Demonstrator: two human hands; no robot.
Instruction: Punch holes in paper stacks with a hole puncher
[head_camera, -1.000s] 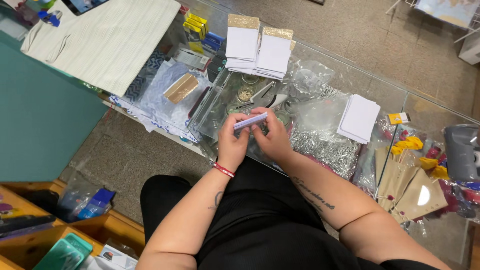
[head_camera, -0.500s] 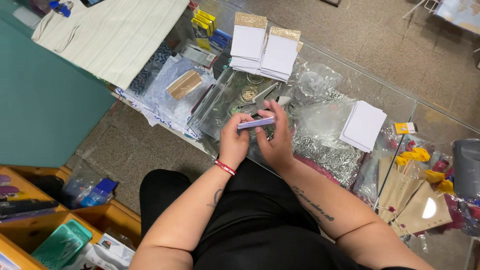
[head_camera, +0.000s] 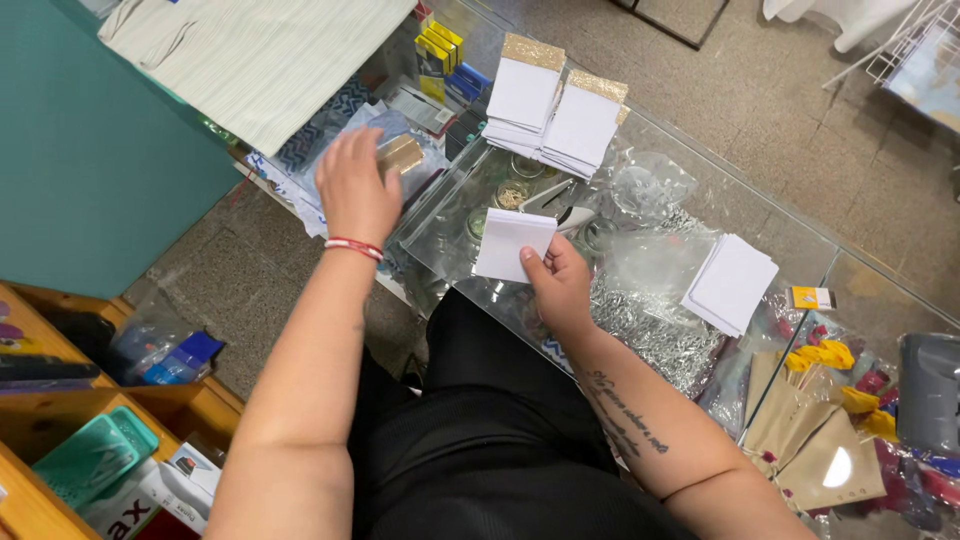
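Her hands were apart: the right hand (head_camera: 560, 285) pinched a white card (head_camera: 512, 243) above the glass bench (head_camera: 800, 250), the left hand (head_camera: 355, 190) lay spread over a small tan packet (head_camera: 400, 153) among clear bags.

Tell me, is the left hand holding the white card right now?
No, the right hand holds the white card, while the left hand reaches over the small tan box on the clear bags.

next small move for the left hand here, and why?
Probably close the left hand on the small tan block under its fingertips. The hand is spread over it on the clear bags, apparently not gripping yet, while the right hand holds a white card by its lower edge.
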